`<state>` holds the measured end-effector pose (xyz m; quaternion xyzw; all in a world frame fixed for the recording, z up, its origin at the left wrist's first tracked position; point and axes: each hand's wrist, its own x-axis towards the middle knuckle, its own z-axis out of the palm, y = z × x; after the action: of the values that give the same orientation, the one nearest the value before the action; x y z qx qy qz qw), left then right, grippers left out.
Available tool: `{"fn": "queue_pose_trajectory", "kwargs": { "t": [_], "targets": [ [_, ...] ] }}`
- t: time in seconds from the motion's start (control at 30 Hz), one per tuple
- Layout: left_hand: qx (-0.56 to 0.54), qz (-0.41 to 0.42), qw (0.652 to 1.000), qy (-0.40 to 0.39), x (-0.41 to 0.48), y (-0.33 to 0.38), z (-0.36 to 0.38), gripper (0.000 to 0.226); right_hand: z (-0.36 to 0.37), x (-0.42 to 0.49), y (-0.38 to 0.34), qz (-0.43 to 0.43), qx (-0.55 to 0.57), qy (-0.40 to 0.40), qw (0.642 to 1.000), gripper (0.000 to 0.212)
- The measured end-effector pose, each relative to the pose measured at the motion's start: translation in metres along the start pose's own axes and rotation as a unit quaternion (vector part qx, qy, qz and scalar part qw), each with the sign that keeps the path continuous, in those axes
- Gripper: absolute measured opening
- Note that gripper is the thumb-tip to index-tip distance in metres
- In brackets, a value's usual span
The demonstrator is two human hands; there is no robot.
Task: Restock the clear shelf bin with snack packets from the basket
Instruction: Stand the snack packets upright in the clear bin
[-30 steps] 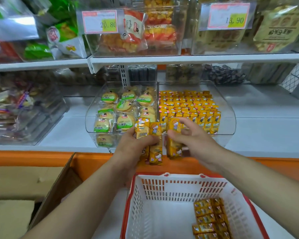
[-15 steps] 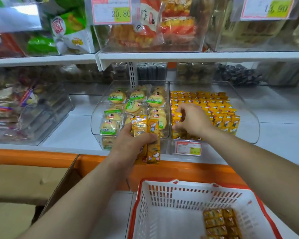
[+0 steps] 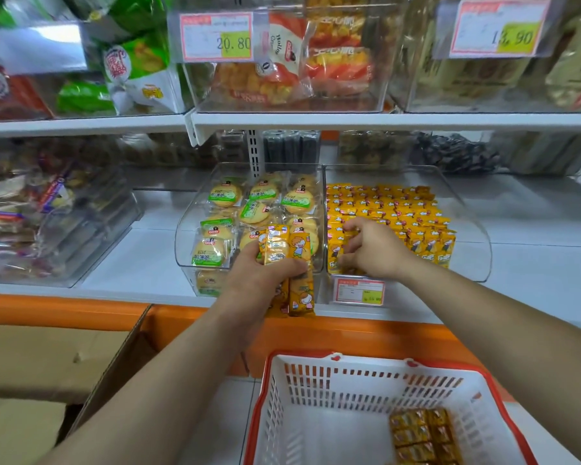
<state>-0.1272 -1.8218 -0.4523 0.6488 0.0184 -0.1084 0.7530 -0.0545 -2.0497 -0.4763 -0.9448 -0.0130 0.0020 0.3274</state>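
My left hand [image 3: 260, 280] grips a bunch of yellow snack packets [image 3: 284, 250] upright in front of the shelf bins. My right hand [image 3: 371, 250] reaches into the front left corner of the clear bin [image 3: 473, 236], fingers curled around a yellow packet [image 3: 336, 253] standing among the rows of the same packets [image 3: 396, 209]. Below, the white basket with a red rim [image 3: 316, 391] holds several more yellow packets [image 3: 421, 431] at its right side.
A second clear bin [image 3: 185, 236] of round green-labelled biscuits stands left of the yellow one. A price tag [image 3: 359, 290] hangs on the shelf front. Cardboard box [image 3: 47, 357] at lower left. Upper shelf [image 3: 316, 120] carries more bins.
My right hand carried a packet from in front of the bin into its front left corner. The left hand with its bunch stayed roughly in place. The view shifted closer.
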Motion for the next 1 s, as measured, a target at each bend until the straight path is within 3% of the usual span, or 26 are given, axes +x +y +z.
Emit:
{"fn": "queue_pose_trajectory", "kwargs": {
  "t": [0.13, 0.23, 0.33, 0.43, 0.6, 0.73, 0.9, 1.0],
  "targets": [
    [-0.006, 0.000, 1.000, -0.015, -0.004, 0.001, 0.007, 0.039, -0.025, -0.036, -0.015, -0.031, 0.003, 0.047, 0.998, 0.045],
    [-0.008, -0.003, 1.000, -0.030, -0.007, -0.002, 0.017, 0.035, -0.039, -0.081, -0.027, -0.054, 0.170, 0.007, 0.984, 0.030],
    [-0.007, -0.013, 0.999, -0.047, -0.012, -0.008, 0.032, 0.034, -0.037, -0.119, -0.039, -0.045, 0.307, -0.073, 0.948, 0.052],
    [-0.022, -0.021, 0.998, -0.052, -0.015, -0.013, 0.045, 0.030, -0.030, -0.130, -0.043, -0.045, 0.298, -0.067, 0.951, 0.070],
    [-0.044, -0.037, 0.996, -0.069, -0.018, -0.013, 0.049, 0.024, -0.039, -0.129, -0.031, -0.020, 0.348, -0.094, 0.933, 0.059],
    [0.010, -0.039, 0.997, -0.059, -0.019, -0.005, 0.041, 0.070, -0.050, -0.121, -0.012, 0.011, 0.347, -0.027, 0.937, 0.051],
    [0.041, -0.061, 0.995, -0.064, -0.013, 0.000, 0.030, 0.083, -0.068, -0.093, 0.005, 0.005, 0.328, 0.092, 0.940, 0.038],
    [0.052, -0.066, 0.995, -0.054, -0.005, -0.002, 0.026, 0.087, -0.067, -0.067, 0.008, -0.032, 0.166, 0.152, 0.974, 0.040]
  ]
}}
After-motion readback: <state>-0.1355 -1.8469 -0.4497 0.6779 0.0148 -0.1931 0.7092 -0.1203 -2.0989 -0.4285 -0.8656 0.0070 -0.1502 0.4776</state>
